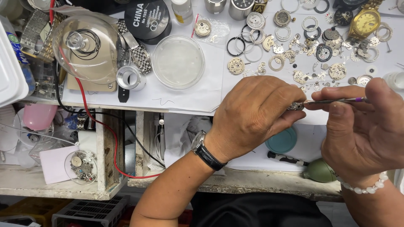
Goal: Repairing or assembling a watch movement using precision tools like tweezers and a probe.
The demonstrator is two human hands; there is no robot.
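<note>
While left hand (252, 113) is pinching small movement (296, 106) between fingertips at centre right of frame, right hand (366, 126) is closing around thin tool (334, 101), tip touching movement. Best judged: keeping both wrists braced on bench (252, 180), pressing lightly, tip staying square to part. Loose parts (320, 54) lying scattered upper right; clear dish (179, 62) upper centre.

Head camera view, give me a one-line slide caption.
Left hand pinches a small watch movement while right hand works it with a slim tool.
</note>
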